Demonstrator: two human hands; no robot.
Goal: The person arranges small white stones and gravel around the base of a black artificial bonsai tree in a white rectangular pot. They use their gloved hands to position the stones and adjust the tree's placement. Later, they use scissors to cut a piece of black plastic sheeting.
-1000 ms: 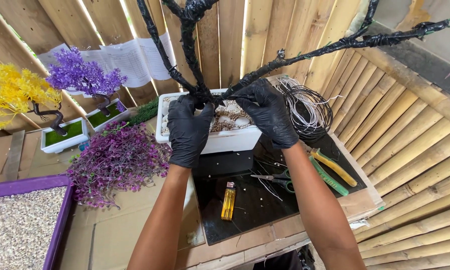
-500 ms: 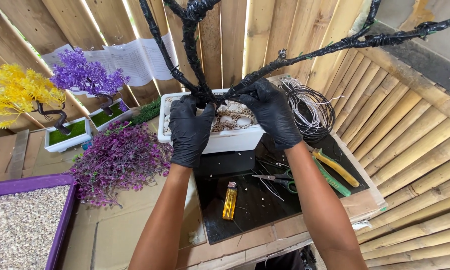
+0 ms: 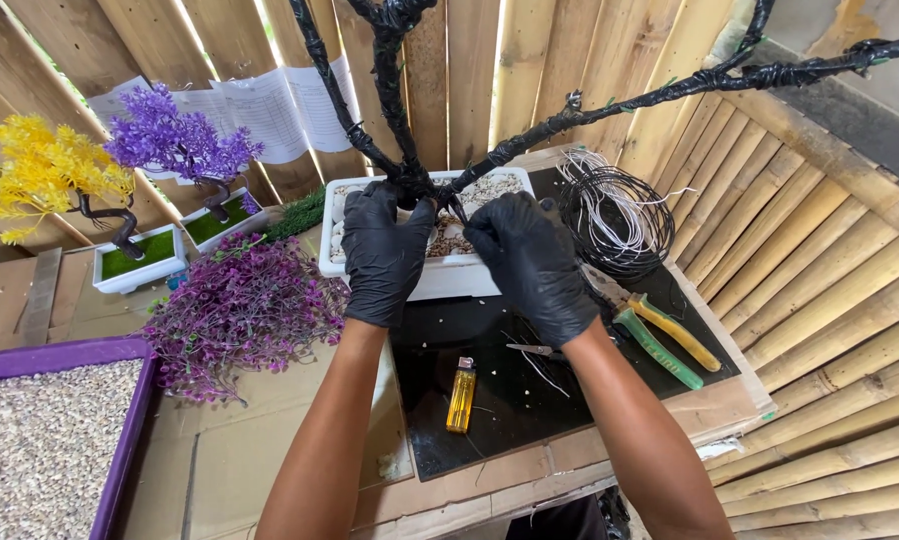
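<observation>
Barely shifted, both gloved hands' fingers (image 3: 424, 215) clamped on black-wrapped trunk (image 3: 409, 175), its base hidden.

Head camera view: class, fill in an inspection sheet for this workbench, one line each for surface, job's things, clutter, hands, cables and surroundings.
Surface: black mat on cardboard.
Job's things: black-wrapped branch frame standing in white pebble-filled planter.
Clutter: yellow lighter, pliers, small scissors, purple foliage.
Hands: left hand and right hand, black-gloved, at the frame's base.
Cables: wire coil.
Surroundings: bamboo wall, two small finished trees, tray of gravel.
</observation>
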